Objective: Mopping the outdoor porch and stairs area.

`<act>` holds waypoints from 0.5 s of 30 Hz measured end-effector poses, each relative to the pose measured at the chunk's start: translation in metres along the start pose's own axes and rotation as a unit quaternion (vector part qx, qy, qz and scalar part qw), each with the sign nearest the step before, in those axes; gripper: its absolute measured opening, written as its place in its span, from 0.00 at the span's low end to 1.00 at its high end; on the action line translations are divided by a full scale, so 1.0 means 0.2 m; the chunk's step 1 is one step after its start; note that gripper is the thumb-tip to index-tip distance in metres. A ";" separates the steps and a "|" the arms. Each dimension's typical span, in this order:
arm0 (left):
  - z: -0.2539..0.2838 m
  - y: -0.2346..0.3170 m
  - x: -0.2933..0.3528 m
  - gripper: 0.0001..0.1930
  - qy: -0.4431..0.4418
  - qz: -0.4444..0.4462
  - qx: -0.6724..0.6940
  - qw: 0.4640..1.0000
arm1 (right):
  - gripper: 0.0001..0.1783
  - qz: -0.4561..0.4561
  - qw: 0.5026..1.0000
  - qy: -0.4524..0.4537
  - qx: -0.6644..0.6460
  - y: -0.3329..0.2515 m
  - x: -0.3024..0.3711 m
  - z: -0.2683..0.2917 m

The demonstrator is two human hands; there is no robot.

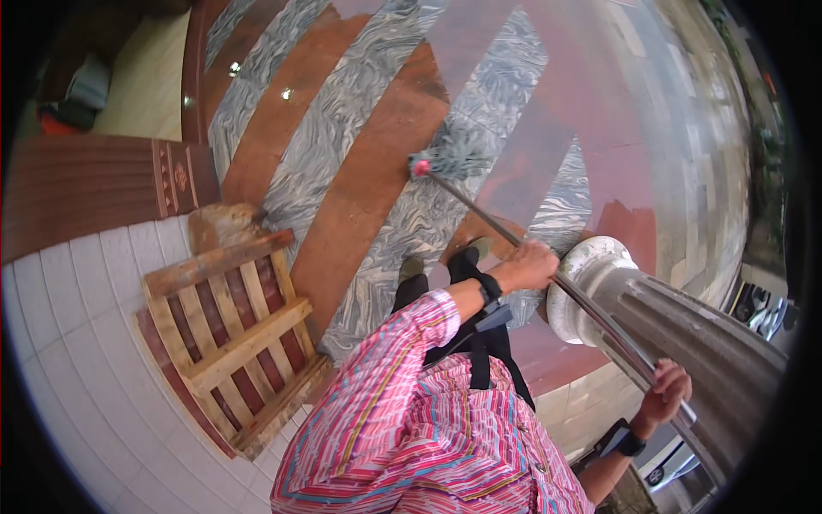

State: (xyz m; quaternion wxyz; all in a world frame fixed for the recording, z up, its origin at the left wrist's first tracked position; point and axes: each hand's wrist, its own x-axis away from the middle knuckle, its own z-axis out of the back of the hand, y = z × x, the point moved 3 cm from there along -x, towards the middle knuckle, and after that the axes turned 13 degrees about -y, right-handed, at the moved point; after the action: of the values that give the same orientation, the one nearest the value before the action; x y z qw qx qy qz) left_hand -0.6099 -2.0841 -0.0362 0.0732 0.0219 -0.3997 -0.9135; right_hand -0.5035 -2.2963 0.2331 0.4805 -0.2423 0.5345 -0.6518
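Observation:
A mop with a long metal handle (599,317) slants across the view from lower right to the floor. Its grey stringy head (462,154), joined by a red and pale socket (419,166), is spread on the marbled floor (368,154). My left hand (531,264) is wrapped round the middle of the handle. Close to the handle's upper end, my right hand (670,391) has its fingers curled round it. Both wrists wear dark bands. My feet stand on the tiles behind the mop head.
A fluted column (676,317) with a round white base stands right beside the handle. On the left, a wooden pallet (240,334) leans by a white tiled wall (77,343). Part of the floor shines as if wet. Vehicles show beyond the column.

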 end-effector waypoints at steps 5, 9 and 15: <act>0.05 -0.40 0.64 0.07 0.103 0.135 0.022 0.985 | 0.23 -0.009 0.987 -0.112 -0.111 0.11 -0.22 -0.59; -0.02 -0.61 1.16 0.11 0.129 0.241 -0.015 0.962 | 0.23 -0.042 0.952 -0.223 -0.205 0.27 -0.23 -1.05; -0.33 -0.59 1.46 0.17 0.219 0.353 -0.024 0.909 | 0.23 -0.094 0.898 -0.249 -0.350 0.37 -0.10 -1.23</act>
State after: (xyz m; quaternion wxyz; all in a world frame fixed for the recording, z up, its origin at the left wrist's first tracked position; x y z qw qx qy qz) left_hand -0.9051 -2.0964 -0.1621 0.4774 0.0775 -0.3332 -0.8094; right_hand -0.6726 -2.1620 0.0906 0.4186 -0.5984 0.5660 -0.3826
